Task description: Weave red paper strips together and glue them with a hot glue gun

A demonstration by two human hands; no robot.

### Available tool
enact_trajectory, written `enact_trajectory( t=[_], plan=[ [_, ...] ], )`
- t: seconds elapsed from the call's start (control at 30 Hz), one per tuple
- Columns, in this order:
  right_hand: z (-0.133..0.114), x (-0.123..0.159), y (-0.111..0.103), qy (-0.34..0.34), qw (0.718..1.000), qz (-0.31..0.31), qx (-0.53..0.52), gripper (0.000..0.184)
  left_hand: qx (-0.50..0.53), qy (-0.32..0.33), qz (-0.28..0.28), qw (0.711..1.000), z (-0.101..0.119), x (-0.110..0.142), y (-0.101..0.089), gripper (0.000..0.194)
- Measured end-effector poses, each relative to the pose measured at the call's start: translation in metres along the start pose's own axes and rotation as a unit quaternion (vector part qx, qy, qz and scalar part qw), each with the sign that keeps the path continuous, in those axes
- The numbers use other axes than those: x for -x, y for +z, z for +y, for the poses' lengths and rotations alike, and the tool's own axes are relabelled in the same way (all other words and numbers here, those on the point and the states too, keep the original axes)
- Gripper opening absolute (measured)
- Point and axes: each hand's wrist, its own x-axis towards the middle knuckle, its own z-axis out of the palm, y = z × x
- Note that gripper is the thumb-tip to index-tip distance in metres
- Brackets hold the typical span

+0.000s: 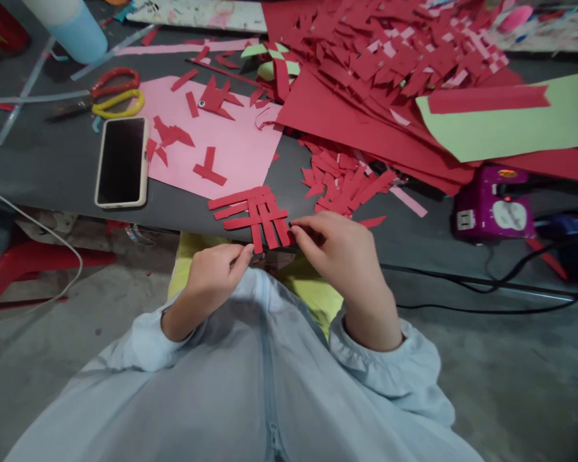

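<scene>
Fingers at the near edge of the small woven lattice of red paper strips (255,215).
My right hand (339,256) pinches its right corner, nearer; left hand (214,276) pinches below, strips running away across the desk (52,167).

Pale blue zip jacket (264,385), gathered cuffs

Both hands (216,273) (339,250) close together, pinching

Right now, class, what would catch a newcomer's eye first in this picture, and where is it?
First, the big heap of red paper spread over the table's far right. Next, the woven red strips at the near edge, where the right hand pinches them and the left hand sits just below. A dark phone lies left, beside the pink sheet.
</scene>
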Motion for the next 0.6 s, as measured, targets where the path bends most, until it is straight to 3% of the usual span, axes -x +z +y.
enact_trajectory(
  t=[0.1, 0.2, 0.27, 0.37, 0.6],
  plan=[
    [-0.007, 0.006, 0.005, -0.007, 1.000, 0.015, 0.009, 0.019, 0.165, -0.077, -0.073, 0.981, -0.004, -0.003, 0.012, 0.053],
    [-0.013, 0.010, 0.008, -0.030, 0.999, 0.017, -0.004, 0.020, 0.377, -0.128, -0.104, 0.912, -0.008, -0.007, 0.025, 0.061],
    [-0.016, 0.013, 0.009, -0.048, 0.999, 0.017, -0.014, 0.019, 0.462, -0.143, -0.113, 0.868, -0.009, -0.010, 0.032, 0.061],
    [-0.021, 0.017, 0.011, -0.071, 0.997, 0.008, -0.029, 0.019, 0.513, -0.151, -0.122, 0.836, -0.007, -0.012, 0.035, 0.063],
    [-0.024, 0.029, 0.014, -0.058, 0.994, -0.014, -0.088, 0.019, 0.524, -0.181, -0.146, 0.819, -0.008, -0.007, 0.038, 0.065]
  ],
)
